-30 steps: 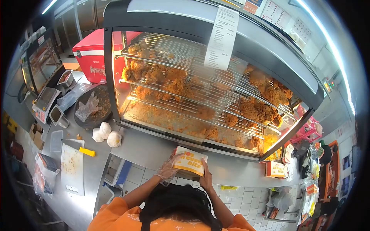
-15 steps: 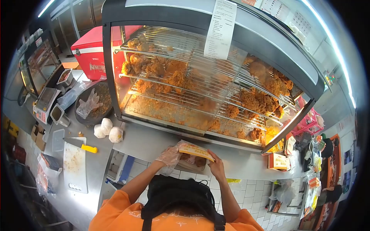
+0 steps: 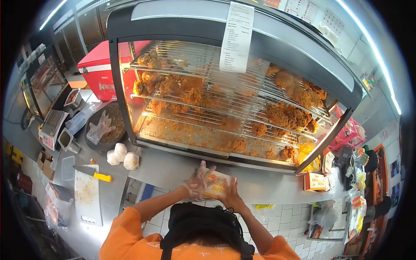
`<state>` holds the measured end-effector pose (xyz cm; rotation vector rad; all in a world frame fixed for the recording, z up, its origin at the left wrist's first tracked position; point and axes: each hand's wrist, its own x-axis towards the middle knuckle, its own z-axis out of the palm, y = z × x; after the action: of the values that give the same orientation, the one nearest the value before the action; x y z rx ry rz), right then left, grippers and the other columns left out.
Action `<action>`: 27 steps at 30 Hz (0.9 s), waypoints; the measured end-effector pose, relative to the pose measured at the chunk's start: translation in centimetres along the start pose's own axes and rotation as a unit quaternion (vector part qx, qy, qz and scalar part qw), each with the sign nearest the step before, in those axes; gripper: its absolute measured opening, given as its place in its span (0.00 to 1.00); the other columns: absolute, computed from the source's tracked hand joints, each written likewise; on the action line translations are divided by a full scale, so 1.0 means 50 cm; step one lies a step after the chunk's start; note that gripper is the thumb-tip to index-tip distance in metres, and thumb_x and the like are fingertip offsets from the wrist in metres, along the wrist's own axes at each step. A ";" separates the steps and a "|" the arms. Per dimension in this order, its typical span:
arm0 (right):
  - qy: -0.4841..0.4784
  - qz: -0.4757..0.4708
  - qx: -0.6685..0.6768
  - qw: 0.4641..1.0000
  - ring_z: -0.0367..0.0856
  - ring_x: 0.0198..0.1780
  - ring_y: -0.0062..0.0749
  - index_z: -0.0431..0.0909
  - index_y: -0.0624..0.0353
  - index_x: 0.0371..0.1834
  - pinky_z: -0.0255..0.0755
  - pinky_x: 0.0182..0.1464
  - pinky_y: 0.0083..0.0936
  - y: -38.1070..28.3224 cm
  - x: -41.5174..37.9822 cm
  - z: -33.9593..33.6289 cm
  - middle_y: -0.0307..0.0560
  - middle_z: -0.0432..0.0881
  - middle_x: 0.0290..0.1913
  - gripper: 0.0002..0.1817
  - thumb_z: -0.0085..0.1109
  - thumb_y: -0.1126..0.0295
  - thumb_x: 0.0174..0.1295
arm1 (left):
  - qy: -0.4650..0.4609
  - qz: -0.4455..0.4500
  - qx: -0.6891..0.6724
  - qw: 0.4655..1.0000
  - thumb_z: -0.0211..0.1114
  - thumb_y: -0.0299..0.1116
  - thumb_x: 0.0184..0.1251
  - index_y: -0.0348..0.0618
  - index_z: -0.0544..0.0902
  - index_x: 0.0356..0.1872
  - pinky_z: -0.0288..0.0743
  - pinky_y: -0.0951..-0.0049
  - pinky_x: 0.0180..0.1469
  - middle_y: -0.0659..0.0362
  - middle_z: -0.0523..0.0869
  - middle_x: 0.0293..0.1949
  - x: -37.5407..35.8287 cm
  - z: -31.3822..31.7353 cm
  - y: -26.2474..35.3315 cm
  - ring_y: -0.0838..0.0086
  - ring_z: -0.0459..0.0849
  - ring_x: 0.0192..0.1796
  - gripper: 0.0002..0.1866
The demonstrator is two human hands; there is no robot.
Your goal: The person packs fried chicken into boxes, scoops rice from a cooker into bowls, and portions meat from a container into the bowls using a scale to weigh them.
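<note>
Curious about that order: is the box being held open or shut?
Apparently shut: the box shows its printed lid between left hand and right hand, no contents visible. Whether it's fastened, I cannot tell.

Brightly lit overall, cool white from the tube light (image 3: 376, 47) at upper right; warm orange glow inside the display cabinet (image 3: 234, 104). Pale glare on its glass and on the worktop (image 3: 160, 168). Strong fisheye bending, black corners, soft, smeared edges.
</note>
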<state>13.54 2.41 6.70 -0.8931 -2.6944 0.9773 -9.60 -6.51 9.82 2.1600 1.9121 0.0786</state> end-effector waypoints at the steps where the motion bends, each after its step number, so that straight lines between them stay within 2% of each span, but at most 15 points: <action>1: 0.010 -0.030 -0.050 0.998 0.42 0.74 0.81 0.39 0.57 0.80 0.54 0.73 0.52 0.010 -0.002 0.023 0.76 0.33 0.77 0.53 0.62 0.45 0.62 | 0.049 0.054 -0.022 0.997 0.56 0.75 0.55 0.49 0.58 0.76 0.46 0.44 0.75 0.35 0.45 0.76 0.006 0.054 -0.016 0.34 0.41 0.77 0.54; 2: 0.022 -0.064 -0.102 0.992 0.43 0.73 0.84 0.40 0.56 0.80 0.57 0.72 0.54 0.018 0.003 0.030 0.76 0.32 0.77 0.52 0.61 0.45 0.62 | 0.101 0.107 -0.041 0.988 0.55 0.76 0.56 0.49 0.58 0.76 0.49 0.43 0.74 0.34 0.45 0.76 0.014 0.077 -0.027 0.33 0.43 0.76 0.54; 3: 0.029 -0.069 -0.106 0.991 0.43 0.73 0.84 0.40 0.56 0.80 0.57 0.72 0.54 0.013 0.020 0.015 0.76 0.32 0.77 0.52 0.61 0.45 0.62 | 0.107 0.108 -0.034 0.988 0.55 0.76 0.56 0.49 0.58 0.76 0.49 0.43 0.74 0.34 0.45 0.76 0.026 0.058 -0.031 0.33 0.43 0.76 0.54; 5: -0.005 -0.070 -0.091 0.993 0.48 0.72 0.83 0.41 0.56 0.80 0.62 0.69 0.54 -0.004 0.002 0.004 0.76 0.36 0.76 0.50 0.59 0.46 0.64 | 0.001 0.081 -0.013 0.997 0.54 0.74 0.58 0.48 0.58 0.76 0.52 0.43 0.73 0.31 0.47 0.75 0.017 0.046 -0.009 0.32 0.46 0.76 0.52; 9: -0.089 -0.025 -0.147 0.985 0.53 0.70 0.83 0.44 0.55 0.79 0.70 0.63 0.54 -0.022 0.003 -0.016 0.77 0.36 0.76 0.47 0.59 0.48 0.65 | -0.035 0.090 0.016 0.995 0.56 0.70 0.60 0.48 0.55 0.77 0.62 0.43 0.68 0.29 0.49 0.74 0.017 0.040 -0.006 0.30 0.50 0.74 0.50; 11: -0.034 -0.098 -0.159 0.982 0.60 0.67 0.82 0.47 0.52 0.79 0.76 0.57 0.51 0.013 0.007 -0.003 0.76 0.38 0.76 0.44 0.59 0.51 0.65 | -0.044 0.069 0.065 0.995 0.56 0.62 0.65 0.48 0.53 0.77 0.69 0.44 0.64 0.29 0.51 0.73 0.019 0.034 0.003 0.29 0.53 0.74 0.46; 12: -0.030 -0.100 -0.161 0.981 0.60 0.67 0.82 0.47 0.52 0.79 0.76 0.57 0.51 0.015 0.013 -0.009 0.76 0.38 0.76 0.44 0.59 0.51 0.65 | -0.041 0.069 0.068 0.994 0.56 0.62 0.65 0.48 0.53 0.77 0.69 0.44 0.64 0.29 0.51 0.73 0.025 0.044 -0.005 0.29 0.53 0.74 0.46; 14: -0.029 -0.123 -0.185 0.975 0.63 0.66 0.79 0.47 0.52 0.79 0.81 0.51 0.47 0.009 0.009 -0.013 0.75 0.39 0.76 0.43 0.59 0.55 0.66 | 0.018 0.097 0.073 0.992 0.54 0.53 0.69 0.52 0.52 0.78 0.74 0.46 0.60 0.29 0.52 0.73 0.028 0.082 -0.019 0.29 0.56 0.73 0.40; 15: -0.029 -0.119 -0.184 0.975 0.63 0.66 0.79 0.47 0.52 0.79 0.81 0.51 0.47 0.005 0.006 -0.015 0.75 0.39 0.76 0.43 0.59 0.55 0.66 | 0.015 0.100 0.072 0.992 0.54 0.53 0.69 0.52 0.52 0.78 0.74 0.46 0.60 0.29 0.52 0.73 0.027 0.077 -0.022 0.29 0.56 0.73 0.40; 17: -0.091 -0.097 -0.175 0.976 0.62 0.68 0.74 0.49 0.53 0.78 0.76 0.58 0.50 0.002 0.002 -0.030 0.72 0.38 0.77 0.40 0.58 0.62 0.67 | -0.026 0.102 0.090 0.990 0.49 0.54 0.71 0.61 0.53 0.78 0.64 0.40 0.66 0.30 0.54 0.73 0.033 0.067 -0.024 0.31 0.60 0.71 0.36; 21: -0.110 -0.104 -0.215 0.965 0.66 0.66 0.74 0.49 0.59 0.78 0.81 0.51 0.45 0.035 -0.002 -0.015 0.71 0.41 0.77 0.37 0.54 0.64 0.69 | 0.042 0.123 0.065 0.989 0.51 0.57 0.70 0.71 0.53 0.77 0.60 0.37 0.68 0.31 0.53 0.74 0.031 0.087 -0.025 0.30 0.57 0.72 0.36; 23: -0.036 -0.170 -0.138 0.975 0.66 0.67 0.72 0.53 0.62 0.76 0.77 0.56 0.49 -0.001 -0.019 -0.035 0.69 0.45 0.77 0.34 0.52 0.64 0.70 | -0.053 0.053 0.012 0.997 0.53 0.57 0.69 0.75 0.54 0.77 0.58 0.36 0.68 0.32 0.50 0.75 0.002 0.010 0.014 0.29 0.53 0.73 0.36; 24: -0.036 -0.170 -0.139 0.975 0.66 0.67 0.72 0.53 0.62 0.76 0.77 0.56 0.49 0.004 -0.018 -0.036 0.69 0.45 0.77 0.34 0.52 0.64 0.70 | -0.052 0.054 0.011 0.997 0.53 0.57 0.69 0.75 0.54 0.77 0.58 0.36 0.68 0.32 0.50 0.75 0.000 0.017 0.015 0.29 0.53 0.73 0.36; 26: -0.067 -0.163 -0.116 0.978 0.61 0.71 0.68 0.53 0.56 0.77 0.64 0.69 0.48 0.021 -0.009 -0.046 0.64 0.49 0.77 0.35 0.55 0.62 0.69 | 0.015 0.039 0.024 0.999 0.55 0.60 0.66 0.78 0.56 0.76 0.61 0.36 0.67 0.34 0.47 0.75 0.000 0.050 0.018 0.30 0.51 0.74 0.36; 27: -0.066 -0.162 -0.117 0.978 0.61 0.71 0.68 0.53 0.56 0.77 0.64 0.69 0.48 0.018 -0.007 -0.057 0.64 0.49 0.77 0.35 0.55 0.62 0.69 | 0.016 0.040 0.024 0.999 0.55 0.60 0.66 0.78 0.56 0.76 0.61 0.36 0.67 0.34 0.47 0.75 0.003 0.076 0.023 0.30 0.51 0.74 0.36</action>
<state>15.15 4.30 8.38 -0.4076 -2.9843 0.6830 -7.69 -7.07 6.39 2.2781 1.8628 0.0831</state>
